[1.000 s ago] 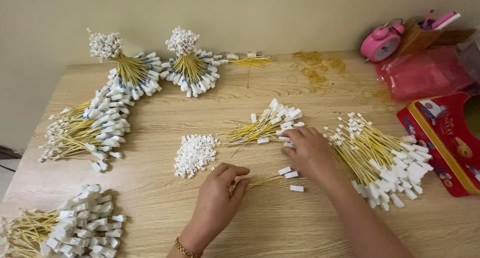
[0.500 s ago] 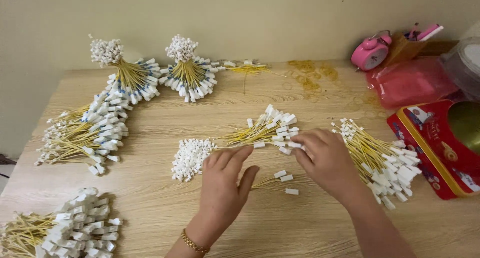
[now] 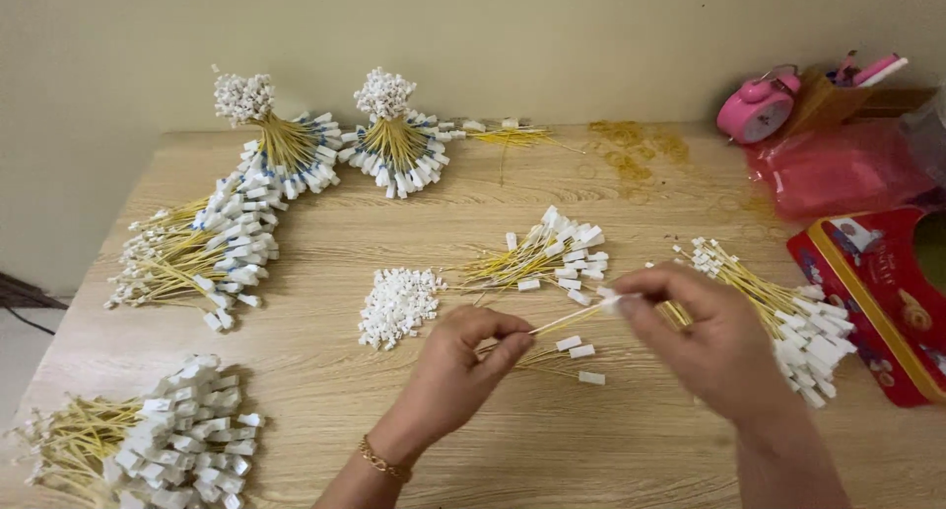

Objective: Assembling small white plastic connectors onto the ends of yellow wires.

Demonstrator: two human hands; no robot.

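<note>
**One yellow wire held between two hands above the bench**

Both hands are closed in pinches on the same thing: my left hand [image 3: 463,356] grips the near end of a thin yellow wire [image 3: 567,319] between thumb and fingertips, and my right hand [image 3: 705,337] pinches the far end, where a small white connector [image 3: 608,298] sits at my fingertips. That wire hangs just above the bench [image 3: 641,203], not resting on it. Its long axis runs from lower left to upper right, rising gently from my left pinch toward my right one, so the connector end lies to the right and slightly farther from me. My right hand is the one at that end; my left only steadies the tail.

Directly under the wire lie a few loose wires with white tags [image 3: 576,351], flat on the wood. Just beyond them is a small fan of tagged wires [image 3: 547,258], and to the left of my left hand sits a heap of loose white connectors [image 3: 397,305], near but not touching. To the right of my right hand spreads a larger bundle of finished-looking wires [image 3: 778,307], partly hidden by my wrist. Farther bundles sit at the left edge and back of the bench, and a red tin [image 3: 872,292] lies at the right edge, well apart from my work.
</note>
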